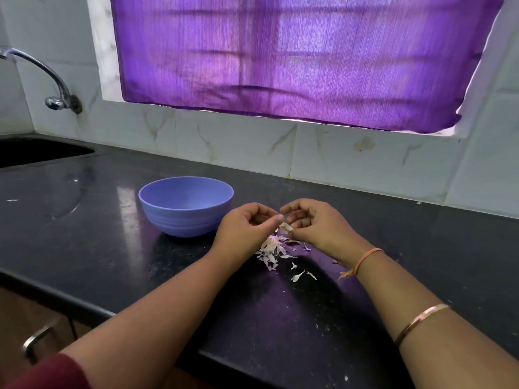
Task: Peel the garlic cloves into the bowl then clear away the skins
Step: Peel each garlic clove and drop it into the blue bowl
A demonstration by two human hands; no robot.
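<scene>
A blue bowl (pixel 186 206) stands on the black counter (pixel 84 220), left of my hands. My left hand (pixel 243 231) and my right hand (pixel 314 224) meet fingertip to fingertip just above the counter, fingers curled. Between them shows a small pale garlic clove (pixel 286 227) with loose skin; my right hand pinches it and my left fingertips touch it. A heap of white garlic skins (pixel 271 249) lies on the counter right below the hands, with a few stray flakes (pixel 298 275) nearer to me. The bowl's visible inside shows nothing.
A dark sink (pixel 33 151) sits at the far left under a chrome tap (pixel 57 88). A tiled wall and a purple curtain (pixel 295 57) run behind the counter. The counter's front edge (pixel 84 304) runs diagonally below my left forearm, above a cupboard handle (pixel 35 342).
</scene>
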